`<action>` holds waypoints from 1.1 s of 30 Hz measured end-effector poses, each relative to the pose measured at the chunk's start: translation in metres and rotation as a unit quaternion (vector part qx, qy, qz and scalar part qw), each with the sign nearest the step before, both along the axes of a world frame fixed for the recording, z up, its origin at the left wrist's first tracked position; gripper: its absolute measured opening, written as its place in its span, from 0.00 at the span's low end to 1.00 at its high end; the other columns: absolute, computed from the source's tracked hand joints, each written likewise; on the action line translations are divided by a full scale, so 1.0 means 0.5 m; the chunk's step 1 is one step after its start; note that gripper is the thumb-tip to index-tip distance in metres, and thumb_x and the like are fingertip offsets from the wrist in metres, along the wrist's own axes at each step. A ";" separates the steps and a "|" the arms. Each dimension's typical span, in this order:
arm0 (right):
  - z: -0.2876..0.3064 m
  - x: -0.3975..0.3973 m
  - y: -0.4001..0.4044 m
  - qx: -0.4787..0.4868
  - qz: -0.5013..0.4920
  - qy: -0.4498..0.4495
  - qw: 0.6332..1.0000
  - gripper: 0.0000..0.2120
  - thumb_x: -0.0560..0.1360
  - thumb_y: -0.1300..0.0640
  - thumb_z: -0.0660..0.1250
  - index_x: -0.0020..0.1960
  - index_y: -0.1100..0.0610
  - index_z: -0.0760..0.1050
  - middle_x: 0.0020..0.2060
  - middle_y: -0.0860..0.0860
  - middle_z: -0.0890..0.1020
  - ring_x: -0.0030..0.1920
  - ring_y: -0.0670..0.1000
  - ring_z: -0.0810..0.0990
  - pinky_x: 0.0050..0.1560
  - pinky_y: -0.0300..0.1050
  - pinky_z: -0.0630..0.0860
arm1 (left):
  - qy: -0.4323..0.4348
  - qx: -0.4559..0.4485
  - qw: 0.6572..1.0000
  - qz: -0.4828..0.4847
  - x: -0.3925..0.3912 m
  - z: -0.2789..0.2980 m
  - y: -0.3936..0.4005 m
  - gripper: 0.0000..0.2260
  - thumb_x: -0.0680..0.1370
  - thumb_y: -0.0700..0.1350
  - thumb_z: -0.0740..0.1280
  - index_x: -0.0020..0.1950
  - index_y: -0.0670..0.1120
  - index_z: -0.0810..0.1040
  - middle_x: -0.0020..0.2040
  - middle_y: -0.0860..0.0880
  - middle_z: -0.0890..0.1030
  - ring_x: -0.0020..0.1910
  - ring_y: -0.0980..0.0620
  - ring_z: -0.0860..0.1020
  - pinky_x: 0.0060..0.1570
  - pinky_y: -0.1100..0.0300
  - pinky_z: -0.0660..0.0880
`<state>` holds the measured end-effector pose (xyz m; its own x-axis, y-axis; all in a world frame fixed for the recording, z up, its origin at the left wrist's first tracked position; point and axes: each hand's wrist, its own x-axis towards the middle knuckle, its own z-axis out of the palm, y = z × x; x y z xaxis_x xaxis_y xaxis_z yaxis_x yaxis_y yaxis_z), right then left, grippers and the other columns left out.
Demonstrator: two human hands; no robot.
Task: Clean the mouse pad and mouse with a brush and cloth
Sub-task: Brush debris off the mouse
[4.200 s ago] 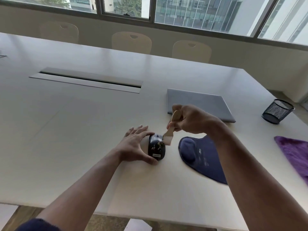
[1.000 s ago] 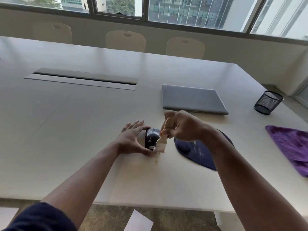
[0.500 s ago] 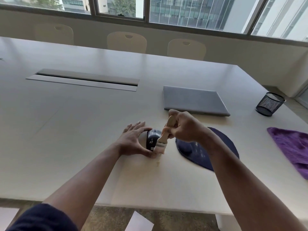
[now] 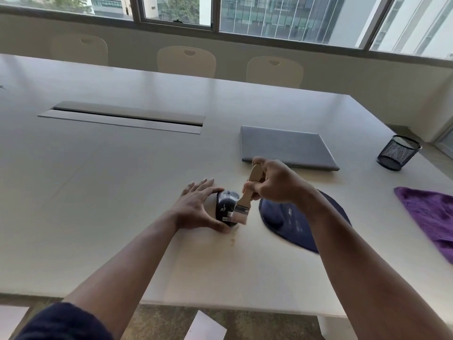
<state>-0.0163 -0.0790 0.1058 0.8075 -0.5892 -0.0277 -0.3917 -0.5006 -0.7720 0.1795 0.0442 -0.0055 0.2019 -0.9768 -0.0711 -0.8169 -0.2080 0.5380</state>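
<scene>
Since a moment ago the paintbrush [image 4: 245,200] has lifted slightly, its bristles at the black mouse [image 4: 226,207]. The right hand [image 4: 277,182] grips its wooden handle; the left hand [image 4: 196,209] clasps the mouse, hiding its left side. Right of the mouse, the navy mouse pad [image 4: 294,224] is partly hidden behind the right forearm, and the purple cloth [image 4: 431,214] beyond is cut off.

Three chairs [image 4: 186,60], one laptop [image 4: 285,147], one mouse [image 4: 225,204], one brush [image 4: 242,207], one mouse pad [image 4: 289,222], one cloth [image 4: 431,214], one mesh cup [image 4: 398,152].
</scene>
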 end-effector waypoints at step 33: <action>-0.068 0.053 -0.054 0.226 -0.324 -0.152 0.906 0.11 0.73 0.67 0.63 0.54 0.71 0.72 0.48 0.69 0.82 0.35 0.59 0.86 0.32 0.46 0.82 | 0.015 -0.008 1.000 0.005 -0.003 0.004 0.004 0.53 0.52 0.76 0.72 0.75 0.63 0.62 0.80 0.56 0.52 0.76 0.64 0.42 0.73 0.61 0.34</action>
<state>0.0102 -0.1060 0.0719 0.3068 -0.9263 -0.2187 -0.2254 0.1526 -0.9623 0.1781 0.0461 -0.0036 0.2099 -0.9758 -0.0606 -0.7988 -0.2069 0.5649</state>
